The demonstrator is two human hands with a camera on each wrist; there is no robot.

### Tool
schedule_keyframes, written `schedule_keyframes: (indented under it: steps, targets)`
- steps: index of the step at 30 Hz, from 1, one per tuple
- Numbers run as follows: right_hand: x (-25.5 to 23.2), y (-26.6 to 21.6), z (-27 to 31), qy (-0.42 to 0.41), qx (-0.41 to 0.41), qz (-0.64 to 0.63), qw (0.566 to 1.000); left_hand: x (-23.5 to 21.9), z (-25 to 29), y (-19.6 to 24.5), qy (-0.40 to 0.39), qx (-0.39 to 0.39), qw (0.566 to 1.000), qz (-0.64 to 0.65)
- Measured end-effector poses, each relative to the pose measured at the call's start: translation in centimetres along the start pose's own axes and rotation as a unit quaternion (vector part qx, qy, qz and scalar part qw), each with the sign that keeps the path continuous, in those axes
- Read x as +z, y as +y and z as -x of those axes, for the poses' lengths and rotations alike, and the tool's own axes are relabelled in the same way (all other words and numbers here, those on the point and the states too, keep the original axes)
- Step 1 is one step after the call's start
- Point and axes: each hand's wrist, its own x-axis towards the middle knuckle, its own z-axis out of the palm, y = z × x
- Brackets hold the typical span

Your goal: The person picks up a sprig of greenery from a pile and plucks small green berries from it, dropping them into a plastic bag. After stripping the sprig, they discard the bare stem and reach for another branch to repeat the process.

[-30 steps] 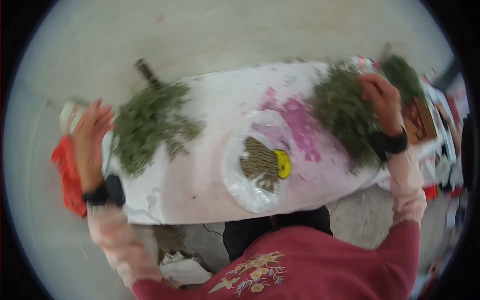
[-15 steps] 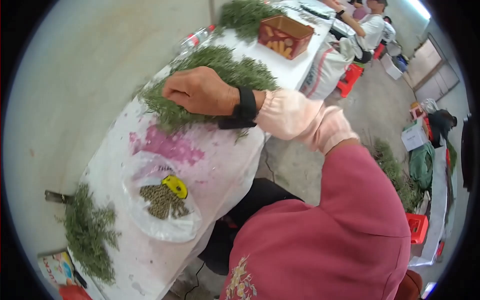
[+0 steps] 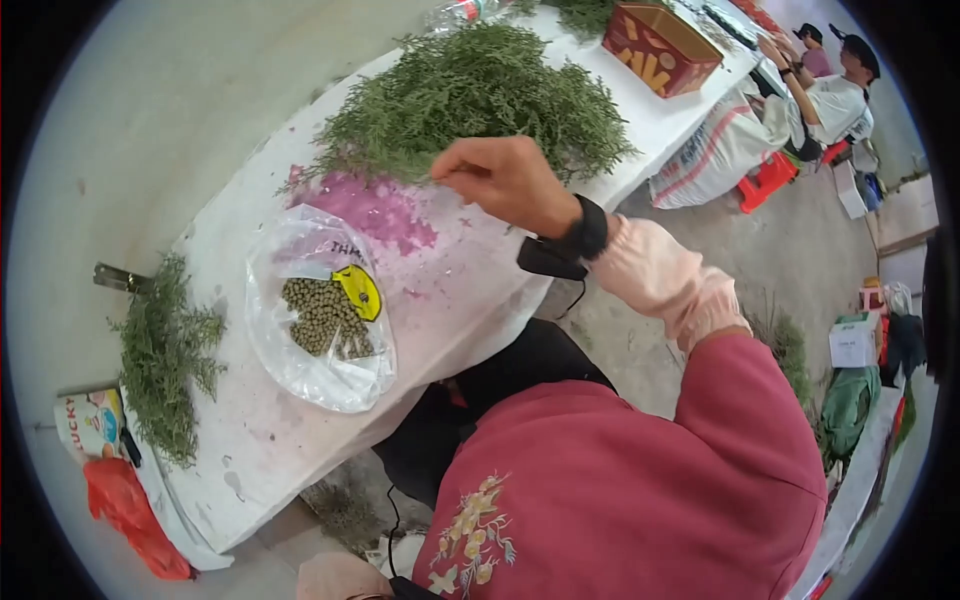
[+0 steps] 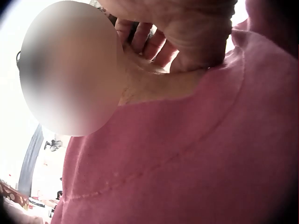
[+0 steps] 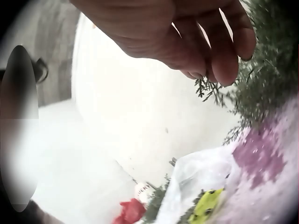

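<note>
My right hand (image 3: 515,180) hovers at the near edge of a big heap of green leafy sprigs (image 3: 480,95), its fingers loosely bent. In the right wrist view the fingertips (image 5: 225,70) overlap small sprig tips, with no held thing showing. My left hand (image 4: 187,32) is up at the neck, its fingers touching the skin beside the pink top's collar (image 4: 163,100); the head view does not show it. A clear plastic bag (image 3: 275,345) of small greenish-brown pellets lies on the white-covered table (image 3: 270,440), a yellow smiley print (image 3: 358,292) on it.
A smaller sprig bunch (image 3: 165,350) lies at the left end, near a red bag (image 3: 135,515). Beyond the heap stand a red-brown box (image 3: 660,55) and a plastic bottle (image 3: 465,12). Another person (image 3: 835,100) sits farther along, near a white woven sack (image 3: 715,150).
The head view has turned toward the right. My left hand has left the table's left end and gone up to the neck. My right hand has drawn back from over the sprig heap.
</note>
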Motion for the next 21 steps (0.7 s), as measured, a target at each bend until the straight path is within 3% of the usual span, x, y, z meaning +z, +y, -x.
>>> schedule_keyframes:
  steps: [1, 3, 5, 6, 7, 8, 9, 11, 13, 16, 17, 19, 21]
  targets:
    - [-0.5, -0.5, 0.4, -0.002, -0.010, -0.005, 1.000, 0.6, 0.1, -0.3, -0.005, 0.005, 1.000, 0.000]
    - [-1.7, -1.6, 1.3, 0.048, 0.063, -0.131, 0.988, 1.7, -0.1, -0.4, -0.015, 0.004, 1.000, -0.007]
    - [-1.6, -0.9, 2.6, 0.028, 0.081, -0.163, 0.983, 2.5, -0.5, -0.1, -0.035, 0.003, 0.999, -0.010]
    - [-1.0, -0.6, 3.4, 0.012, 0.113, -0.180, 0.977, 3.3, -0.8, -2.8, -0.041, -0.176, 0.982, 0.051]
    - [0.1, -0.5, 4.4, 0.007, 0.111, -0.185, 0.976, 4.7, -1.1, -6.1, -0.039, -0.349, 0.929, 0.114]
    - [1.1, -0.3, 5.5, 0.006, 0.121, -0.176, 0.977, 7.7, -1.2, -7.1, 0.141, -0.539, 0.818, 0.146]
    - [1.7, -0.3, 6.3, 0.005, 0.127, -0.163, 0.978, 9.4, -0.2, -8.8, 0.229, -0.661, 0.653, 0.289]
    - [2.9, -1.1, 8.1, 0.016, 0.087, -0.161, 0.983, 11.0, 1.7, -12.2, 0.341, -0.654, 0.537, 0.409]
    - [4.1, -1.3, 9.8, 0.031, 0.053, -0.166, 0.984, 11.8, 2.4, -14.6, 0.356, -0.658, 0.531, 0.397]
    - [5.3, -0.9, 10.9, 0.004, 0.156, -0.268, 0.951, 13.6, 3.6, -16.6, 0.379, -0.662, 0.534, 0.365]
    - [5.3, -0.9, 10.8, 0.004, 0.154, -0.270, 0.951, 14.2, 4.0, -17.1, 0.388, -0.665, 0.536, 0.347]
    - [5.0, -0.9, 10.8, -0.075, 0.109, -0.248, 0.960, 14.7, 4.8, -17.3, 0.397, -0.669, 0.537, 0.327]
    - [4.2, -1.0, 10.8, -0.113, 0.088, -0.237, 0.961, 14.5, 5.8, -17.1, 0.367, -0.678, 0.542, 0.335]
